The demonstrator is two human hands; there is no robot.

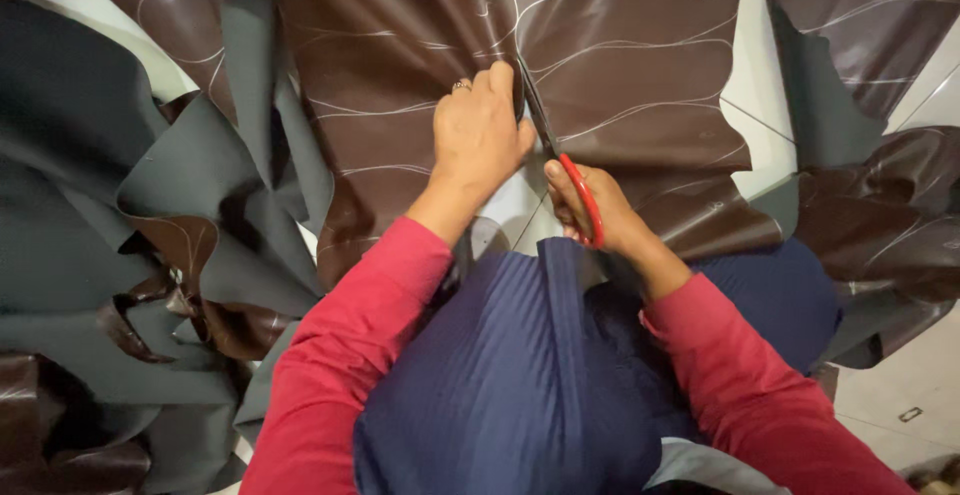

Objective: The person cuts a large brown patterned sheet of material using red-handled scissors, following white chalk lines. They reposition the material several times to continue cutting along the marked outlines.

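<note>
A large sheet of glossy brown leather-like material [620, 45] with thin white drawn lines lies spread in front of me. My left hand [478, 135], a ring on one finger, presses flat on the sheet just left of a cut line. My right hand [592, 210] grips red-handled scissors [560, 150], whose dark blades point away from me into the sheet beside my left fingers. Both arms wear red sleeves, over a dark blue ribbed garment [540, 375] on my lap.
Piles of cut scraps, grey on the back and brown on the face, are heaped at the left [150, 215] and at the right [870, 205]. White tiled floor [920, 385] shows at the lower right and between pieces.
</note>
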